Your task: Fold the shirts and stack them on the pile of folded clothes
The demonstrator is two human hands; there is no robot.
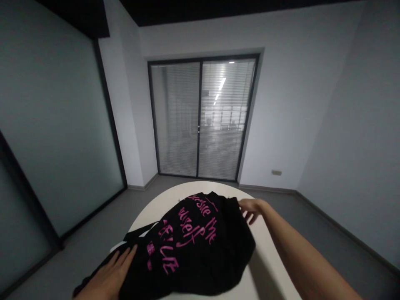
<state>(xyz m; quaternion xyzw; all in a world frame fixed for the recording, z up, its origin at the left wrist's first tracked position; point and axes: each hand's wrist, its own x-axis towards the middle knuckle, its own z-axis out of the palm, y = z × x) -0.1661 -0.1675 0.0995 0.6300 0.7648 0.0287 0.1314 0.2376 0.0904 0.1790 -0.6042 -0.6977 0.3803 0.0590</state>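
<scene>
A black cloth item point(200, 250) with pink handwritten lettering lies bunched on a pale round table point(175, 192). My left hand point(109, 275) rests flat on its near left part, fingers spread. At the cloth's far right edge is my right hand point(251, 208), with thumb and index at the raised fabric and the other fingers curled below; the fingertips are partly hidden behind the cloth. A black strap point(140, 231) and a bit of white material point(117, 246) show at the cloth's left side.
Beyond the table are glass double doors point(198, 121) with blinds. A frosted glass partition point(56, 125) stands on the left. White walls enclose the back and right, with a small socket plate point(276, 172) low on the back wall.
</scene>
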